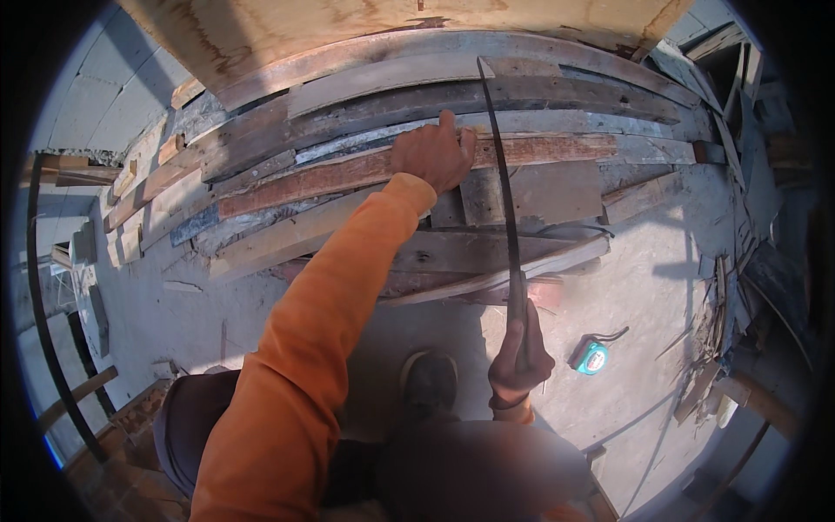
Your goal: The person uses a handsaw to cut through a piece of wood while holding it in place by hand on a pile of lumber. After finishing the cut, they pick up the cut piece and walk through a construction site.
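My right hand [520, 361] is closed round the handle of a handsaw [504, 187], whose long dark blade points away from me. The blade lies across a rough reddish plank [544, 150]. Just left of the blade, my left hand [433, 154] presses down on this plank with its fingers curled over it. The undersides of the left fingers are hidden. Beneath and beyond the plank lies a pile of weathered boards, with a pale board [387, 83] near the saw's tip.
A large plywood panel [417, 26] stands at the far side. Right of my right hand, a turquoise tape measure [591, 358] lies on the concrete floor [639, 300]. A split board [513, 268] crosses the near side of the pile. Scrap wood [722, 304] is heaped at the right.
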{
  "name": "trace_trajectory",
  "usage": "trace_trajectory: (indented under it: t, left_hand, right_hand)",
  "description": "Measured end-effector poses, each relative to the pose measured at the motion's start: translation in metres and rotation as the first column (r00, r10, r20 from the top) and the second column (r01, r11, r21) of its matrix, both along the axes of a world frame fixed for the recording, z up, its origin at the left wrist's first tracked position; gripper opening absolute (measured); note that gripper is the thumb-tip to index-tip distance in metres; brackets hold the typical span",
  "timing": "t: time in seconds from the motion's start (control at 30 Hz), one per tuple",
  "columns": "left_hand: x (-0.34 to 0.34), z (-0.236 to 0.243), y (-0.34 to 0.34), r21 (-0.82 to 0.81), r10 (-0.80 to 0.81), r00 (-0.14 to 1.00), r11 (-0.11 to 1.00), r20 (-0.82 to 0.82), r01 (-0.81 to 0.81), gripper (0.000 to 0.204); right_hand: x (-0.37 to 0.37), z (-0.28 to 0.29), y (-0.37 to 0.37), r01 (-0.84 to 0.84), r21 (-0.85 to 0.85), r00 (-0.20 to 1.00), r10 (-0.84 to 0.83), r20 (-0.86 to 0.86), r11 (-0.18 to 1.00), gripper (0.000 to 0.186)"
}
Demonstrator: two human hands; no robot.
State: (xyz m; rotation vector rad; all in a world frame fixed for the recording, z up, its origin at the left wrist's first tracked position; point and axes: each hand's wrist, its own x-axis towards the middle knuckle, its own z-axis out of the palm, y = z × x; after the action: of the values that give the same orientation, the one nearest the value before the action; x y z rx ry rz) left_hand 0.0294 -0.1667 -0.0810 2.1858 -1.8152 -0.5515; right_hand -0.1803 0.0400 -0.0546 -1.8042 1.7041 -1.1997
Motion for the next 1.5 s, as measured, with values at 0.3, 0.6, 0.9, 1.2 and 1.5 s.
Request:
trace_trajectory:
  t: [0.3,0.6,0.9,1.2,1.5]
  left_hand:
    - [0.005,-0.001,0.002,0.033,0.054,0.998,0.998,-0.016,-0.053,0.041]
    - [-0.004,-0.005,0.001,-0.069,0.044,0.999,0.997,-0.024,-0.046,0.039]
    - [0.002,-0.006,0.002,-0.064,0.05,0.998,0.997,-0.024,-0.052,0.039]
    - [0.003,0.001,0.001,0.002,0.082,0.996,0.997,-0.035,-0.081,0.038]
    - [-0.002,-0.007,0.003,-0.112,0.062,0.997,0.992,-0.045,-0.066,0.039]
  right_hand:
    - [-0.009,0.018,0.049,-0.039,0.17,0.993,0.019,0.119,0.985,0.038]
    - [0.03,0.017,-0.062,-0.004,0.159,0.995,-0.012,0.101,0.987,0.032]
    - [-0.01,0.003,0.027,0.012,0.192,1.0,-0.011,-0.009,0.981,0.037]
    - [-0.01,0.02,0.053,-0.018,0.157,0.997,0.007,0.071,0.987,0.036]
    - [0.031,0.009,-0.06,-0.016,0.143,0.999,0.009,0.05,0.99,0.032]
